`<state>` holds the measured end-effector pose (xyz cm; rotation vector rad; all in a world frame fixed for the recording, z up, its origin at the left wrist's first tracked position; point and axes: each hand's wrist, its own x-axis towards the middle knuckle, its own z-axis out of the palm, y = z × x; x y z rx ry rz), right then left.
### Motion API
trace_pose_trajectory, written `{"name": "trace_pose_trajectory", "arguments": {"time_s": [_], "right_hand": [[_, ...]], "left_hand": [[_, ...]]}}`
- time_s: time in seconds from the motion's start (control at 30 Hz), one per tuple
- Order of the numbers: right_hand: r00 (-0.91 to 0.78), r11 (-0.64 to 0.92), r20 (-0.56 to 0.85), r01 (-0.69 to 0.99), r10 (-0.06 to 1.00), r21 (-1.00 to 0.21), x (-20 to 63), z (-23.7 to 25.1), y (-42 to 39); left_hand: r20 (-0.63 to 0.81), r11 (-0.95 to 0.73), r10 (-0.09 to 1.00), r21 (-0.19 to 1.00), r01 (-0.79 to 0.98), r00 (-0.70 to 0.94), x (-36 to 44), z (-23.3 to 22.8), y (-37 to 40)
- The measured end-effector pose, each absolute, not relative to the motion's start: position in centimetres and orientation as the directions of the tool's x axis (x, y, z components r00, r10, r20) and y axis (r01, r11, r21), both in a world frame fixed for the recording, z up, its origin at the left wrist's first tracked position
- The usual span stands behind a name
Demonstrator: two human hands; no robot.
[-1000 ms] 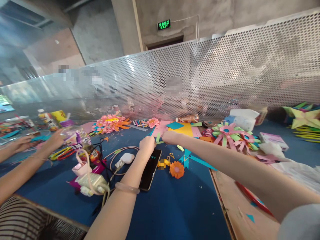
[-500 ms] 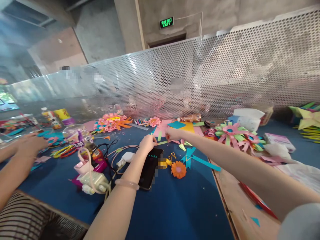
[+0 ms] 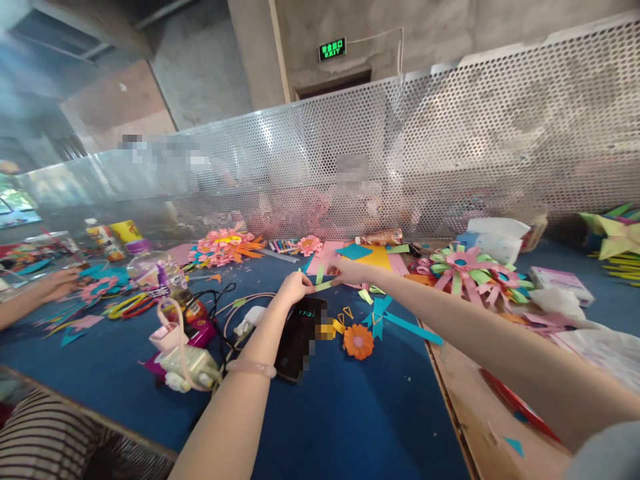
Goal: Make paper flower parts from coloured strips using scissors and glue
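A pale green paper strip [image 3: 325, 286] stretches between my two hands above the blue tabletop. At its left end, my left hand [image 3: 295, 289] is closed in a pinch. My right hand [image 3: 347, 271] pinches the other end, its fingers partly hidden. Under my left wrist lies a black phone [image 3: 295, 350] with its screen lit. Close by are an orange paper flower [image 3: 359, 341], a blue paper ribbon piece [image 3: 379, 319] and small yellow triangular clips [image 3: 347, 313]. Pink paper [image 3: 326, 257] and a blue sheet [image 3: 355, 251] lie just behind my hands.
A charger with cables [image 3: 190, 363], bottles [image 3: 157, 267] and scissors [image 3: 133, 305] stand or lie to the left. Finished paper flowers [image 3: 220, 247] are at the back. On the right are a ribbon flower [image 3: 463, 263] and a tissue pack [image 3: 495, 237]. A co-worker's hand [image 3: 57, 285] is at far left.
My right hand has shifted slightly, and the strip between my hands shows a little more plainly. The co-worker's arms have drawn back to the left, uncovering paper pieces there.
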<state>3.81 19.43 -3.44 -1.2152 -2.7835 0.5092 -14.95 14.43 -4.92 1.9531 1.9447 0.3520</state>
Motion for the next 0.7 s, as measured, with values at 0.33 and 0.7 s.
{"name": "trace_pose_trajectory", "arguments": {"time_s": [0.33,0.7], "right_hand": [[-0.625,0.470,-0.043,0.628,0.780,-0.620,4.8,-1.0,14.4],[-0.600,0.385,-0.148,0.663,0.786,-0.642,3.0,-3.7,2.2]], "left_hand": [[0.043,0.008,0.998,0.647,0.763,-0.047,-15.5,-0.1,11.0],[0.156,0.057,0.976,0.479,0.876,-0.149,-15.9,-2.4,12.6]]}}
